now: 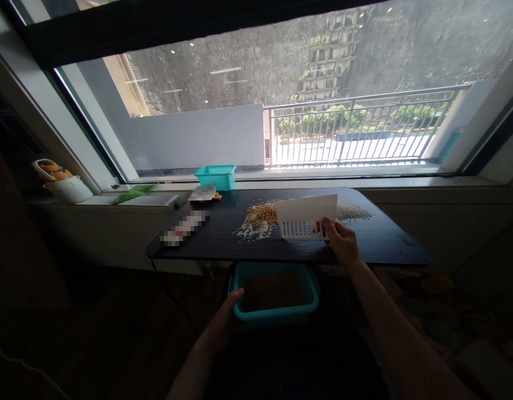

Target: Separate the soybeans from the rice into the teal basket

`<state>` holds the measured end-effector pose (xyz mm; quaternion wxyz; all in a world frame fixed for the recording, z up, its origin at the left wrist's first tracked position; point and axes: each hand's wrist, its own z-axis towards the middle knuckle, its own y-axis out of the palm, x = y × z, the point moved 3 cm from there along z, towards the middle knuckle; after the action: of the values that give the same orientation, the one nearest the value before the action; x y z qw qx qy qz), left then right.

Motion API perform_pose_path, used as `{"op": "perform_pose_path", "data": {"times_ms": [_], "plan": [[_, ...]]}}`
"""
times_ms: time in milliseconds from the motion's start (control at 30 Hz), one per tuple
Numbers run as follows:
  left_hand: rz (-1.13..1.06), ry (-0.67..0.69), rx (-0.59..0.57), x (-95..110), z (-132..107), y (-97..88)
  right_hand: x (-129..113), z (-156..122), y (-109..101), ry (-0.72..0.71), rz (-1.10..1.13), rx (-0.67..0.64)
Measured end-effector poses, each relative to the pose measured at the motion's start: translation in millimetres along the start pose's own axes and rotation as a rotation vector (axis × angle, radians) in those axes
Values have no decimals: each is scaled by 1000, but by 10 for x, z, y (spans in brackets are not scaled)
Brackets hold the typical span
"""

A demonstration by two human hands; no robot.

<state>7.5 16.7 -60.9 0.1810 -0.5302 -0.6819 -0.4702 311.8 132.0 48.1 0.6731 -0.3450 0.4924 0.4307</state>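
My right hand (343,240) is closed on the right edge of a white plastic card-like panel (306,210) with a row of slots along its lower part. The panel stands upright over the dark table. Left of it lies a heap of yellow beans or kernels (260,213), with white grains (256,229) at its front. A pile of pale grains (350,210) shows behind the panel on the right. Below the table's front edge, my left hand (229,308) grips the left rim of a teal tub (277,316), thumb over the edge. Brownish kernels (273,291) fill its bottom.
On the dark table (223,244) lie a blurred-out oblong item (184,229) and an opened packet (203,193). A second teal tub (217,176) stands by the window. A white basket (68,188) and green cloth (135,193) are at left.
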Motion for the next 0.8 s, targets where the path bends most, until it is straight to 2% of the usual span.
{"op": "perform_pose_path", "data": {"times_ms": [167,367,467,667,800], "plan": [[18,8,6,13,-17,5,13,-7,-31,17,77,66],[8,20,0,27,-36,22,-56,-36,-5,27,31,-1],[8,14,-9,25,-42,30,-59,-8,87,-1,39,-5],[14,19,20,38,-71,50,-9,32,398,-17,38,-26],[-1,16,-1,36,-70,53,-16,29,467,-24,6,-44]]}}
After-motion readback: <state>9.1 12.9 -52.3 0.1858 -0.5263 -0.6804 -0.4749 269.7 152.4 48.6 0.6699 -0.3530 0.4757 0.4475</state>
